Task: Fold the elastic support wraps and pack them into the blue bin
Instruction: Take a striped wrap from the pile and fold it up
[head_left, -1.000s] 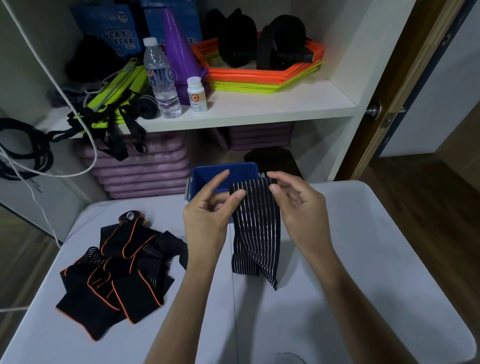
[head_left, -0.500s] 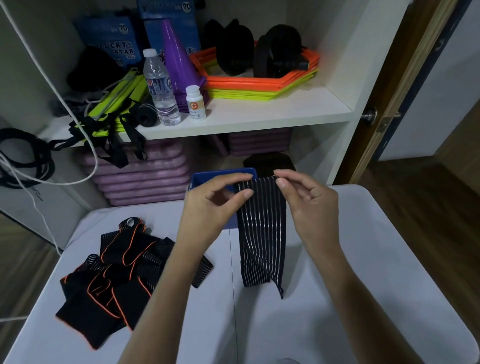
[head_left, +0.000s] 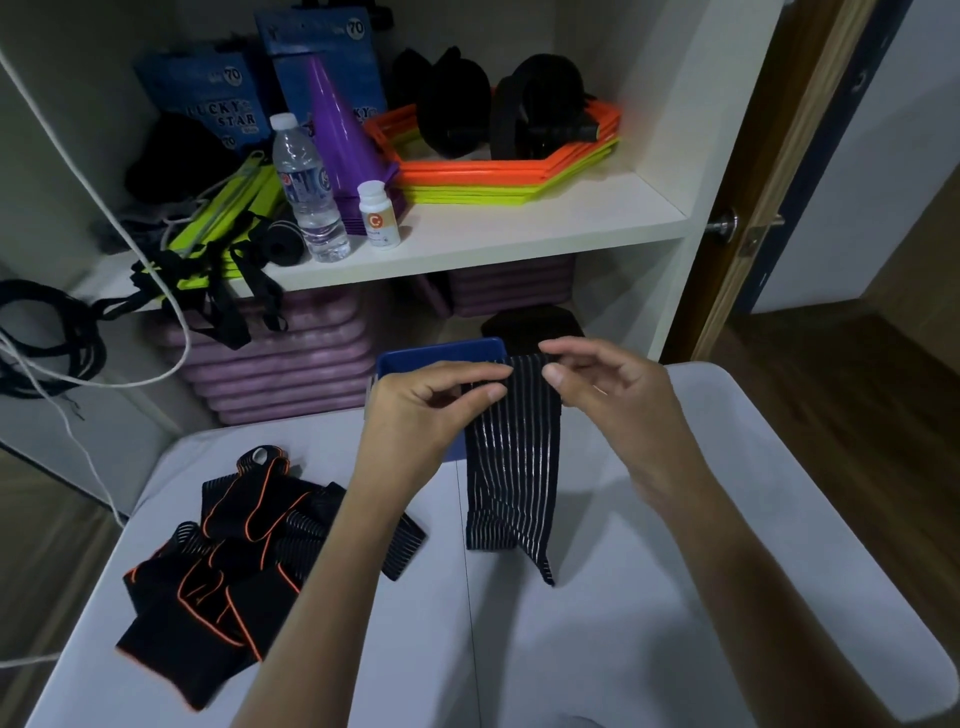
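Note:
A black elastic wrap with thin white stripes (head_left: 511, 467) hangs above the white table, doubled over, its lower end trailing to a point. My left hand (head_left: 421, 410) pinches its top left corner between thumb and fingers. At the top right corner my right hand (head_left: 608, 395) pinches the same edge. The blue bin (head_left: 441, 351) stands at the table's far edge, just behind my hands, mostly hidden by them. A loose pile of black wraps with orange trim (head_left: 234, 566) lies on the table's left side.
The white table (head_left: 675, 597) has a seam down its middle. Behind it a white shelf (head_left: 493, 234) carries a water bottle (head_left: 309, 192), a small white jar (head_left: 378, 214), a purple cone and orange-and-yellow rings. Purple mats are stacked below. A wooden door stands at right.
Both hands have lifted the striped wrap's top edge higher and further from me, up to the bin's rim. The wrap hangs straighter. The pile has not moved.

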